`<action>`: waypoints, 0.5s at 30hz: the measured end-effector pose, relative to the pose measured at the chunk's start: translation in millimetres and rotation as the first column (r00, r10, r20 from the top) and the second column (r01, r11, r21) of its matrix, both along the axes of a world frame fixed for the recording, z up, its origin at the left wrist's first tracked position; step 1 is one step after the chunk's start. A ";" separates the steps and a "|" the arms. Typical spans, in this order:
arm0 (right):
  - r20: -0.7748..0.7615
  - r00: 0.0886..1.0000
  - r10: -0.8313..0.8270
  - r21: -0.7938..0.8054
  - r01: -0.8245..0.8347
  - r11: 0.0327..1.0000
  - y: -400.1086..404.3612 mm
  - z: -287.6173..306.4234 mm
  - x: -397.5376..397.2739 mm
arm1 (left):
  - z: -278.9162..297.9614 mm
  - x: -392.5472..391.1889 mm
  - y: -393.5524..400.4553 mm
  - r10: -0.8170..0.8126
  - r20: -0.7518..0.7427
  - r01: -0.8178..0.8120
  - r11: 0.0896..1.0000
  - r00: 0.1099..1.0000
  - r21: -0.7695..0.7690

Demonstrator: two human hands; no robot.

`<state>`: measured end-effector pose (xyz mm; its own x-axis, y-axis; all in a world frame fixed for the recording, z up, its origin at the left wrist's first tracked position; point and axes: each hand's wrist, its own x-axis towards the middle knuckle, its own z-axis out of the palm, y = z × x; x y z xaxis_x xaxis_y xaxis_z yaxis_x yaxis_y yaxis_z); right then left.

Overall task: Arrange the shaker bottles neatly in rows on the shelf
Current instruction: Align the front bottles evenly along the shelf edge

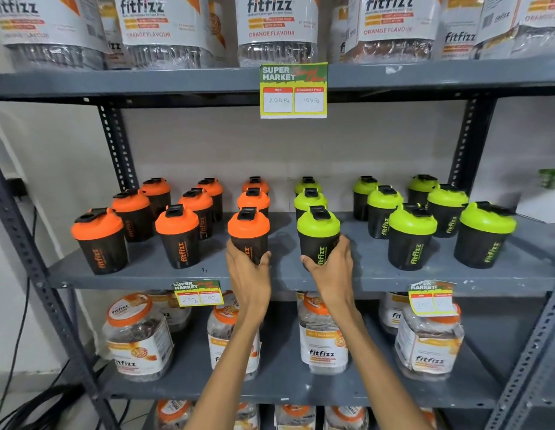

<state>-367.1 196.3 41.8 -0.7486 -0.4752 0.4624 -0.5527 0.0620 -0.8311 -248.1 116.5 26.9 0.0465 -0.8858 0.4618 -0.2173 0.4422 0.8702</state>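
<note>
Black shaker bottles stand in rows on the grey middle shelf: orange-lidded ones on the left half, green-lidded ones on the right half. My left hand wraps the base of the front orange-lidded shaker in the middle column. My right hand grips the base of the front green-lidded shaker beside it. Both held bottles are upright, at the shelf's front. Behind each, two more bottles of the same colour line up toward the back wall.
Large fitfizz jars fill the shelf above and the shelf below. A price tag hangs from the upper shelf edge, and two smaller tags hang on the middle shelf's front. Perforated uprights frame both sides. Cables lie at the lower left.
</note>
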 end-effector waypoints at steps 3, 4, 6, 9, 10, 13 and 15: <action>-0.002 1.000 0.003 -0.001 -0.003 1.000 0.5 0.0 1.1 | -0.5 0.7 1.4 0.005 0.014 -0.005 1.000 1.000 -0.002; -0.003 1.000 0.004 -0.001 -0.004 1.000 0.9 -0.1 1.2 | -0.4 0.7 2.0 0.007 0.018 -0.007 1.000 1.000 -0.003; -0.006 1.000 0.006 0.002 -0.006 1.000 1.7 -0.2 1.5 | 0.2 0.3 2.8 0.011 0.024 -0.011 1.000 1.000 -0.004; -0.002 1.000 0.013 0.006 -0.013 1.000 1.6 0.0 2.2 | -0.8 -0.1 2.8 0.010 0.029 -0.010 1.000 1.000 -0.003; -0.001 1.000 0.015 0.009 -0.015 1.000 1.2 0.2 2.6 | -1.3 -0.1 2.9 0.010 0.032 -0.010 1.000 0.999 -0.002; -0.004 1.000 0.009 0.011 -0.009 1.000 0.4 0.4 3.3 | -1.4 -0.2 3.9 0.016 0.041 -0.016 1.000 0.999 -0.002; 0.000 1.000 0.002 0.013 -0.002 1.000 0.6 -0.6 3.9 | -1.0 0.0 4.0 0.021 0.045 -0.020 1.000 0.999 -0.001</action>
<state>-363.1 196.9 41.3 -0.7475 -0.4828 0.4563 -0.5529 0.0715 -0.8302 -248.1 120.5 25.9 0.0436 -0.8846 0.4643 -0.2657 0.4377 0.8589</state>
